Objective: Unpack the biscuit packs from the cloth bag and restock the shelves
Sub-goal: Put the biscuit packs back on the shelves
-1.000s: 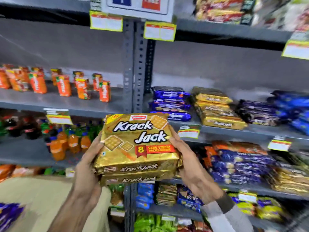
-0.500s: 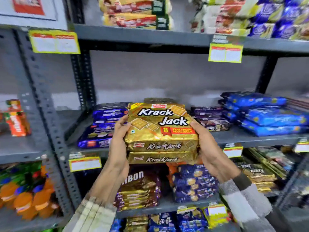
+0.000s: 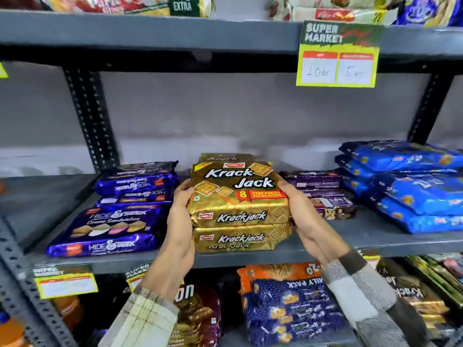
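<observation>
Two stacked gold Krack Jack biscuit packs (image 3: pixel 239 204) are pressed between my hands. My left hand (image 3: pixel 179 226) grips their left side and my right hand (image 3: pixel 304 219) grips their right side. The lower pack touches the front of the grey middle shelf (image 3: pixel 363 242). Behind them on the shelf lies another gold Krack Jack pack (image 3: pixel 225 157), mostly hidden. The cloth bag is out of view.
Purple Hide & Seek packs (image 3: pixel 112 221) are stacked left of the gap, dark purple packs (image 3: pixel 323 194) and blue packs (image 3: pixel 411 186) to the right. A price tag (image 3: pixel 338 56) hangs from the shelf above. Lower shelf holds blue and brown packs.
My hands have carried the two gold packs rightward and forward from the drinks bay to the biscuit shelf, and lowered them onto its front edge.
</observation>
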Tool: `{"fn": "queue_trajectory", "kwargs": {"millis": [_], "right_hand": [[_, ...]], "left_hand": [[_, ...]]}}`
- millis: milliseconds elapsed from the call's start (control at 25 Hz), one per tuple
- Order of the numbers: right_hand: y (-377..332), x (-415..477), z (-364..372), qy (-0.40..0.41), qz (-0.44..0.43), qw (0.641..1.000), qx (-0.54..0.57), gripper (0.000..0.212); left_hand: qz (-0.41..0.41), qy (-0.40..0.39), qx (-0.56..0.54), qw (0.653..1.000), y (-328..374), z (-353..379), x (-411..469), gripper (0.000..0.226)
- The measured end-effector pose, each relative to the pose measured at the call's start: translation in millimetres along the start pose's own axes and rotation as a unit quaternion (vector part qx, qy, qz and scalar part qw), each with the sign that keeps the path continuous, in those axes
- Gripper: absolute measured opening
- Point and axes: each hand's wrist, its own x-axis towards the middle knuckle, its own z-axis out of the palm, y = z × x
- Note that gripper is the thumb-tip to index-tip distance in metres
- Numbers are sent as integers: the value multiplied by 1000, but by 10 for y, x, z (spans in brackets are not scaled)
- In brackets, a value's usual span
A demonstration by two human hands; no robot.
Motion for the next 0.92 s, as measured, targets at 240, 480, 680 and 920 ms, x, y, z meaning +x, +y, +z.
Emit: {"fn": "queue_trajectory", "kwargs": {"millis": [240, 480, 680, 920], "right_hand": [[3, 299, 20, -21, 7, 1000, -3, 40], [116, 500, 71, -13, -1, 1000, 6, 40], [58, 432, 87, -3, 7, 1000, 9, 40], [78, 147, -53, 100, -17, 991, -83, 68]], "left_hand": [[-6, 10, 33, 999, -20, 27, 245, 33], [-39, 11, 46, 998, -1, -2, 400, 36], [-34, -3, 46, 998, 17, 10, 465, 33], [-50, -15, 128, 990, 134, -108, 222, 38]]}}
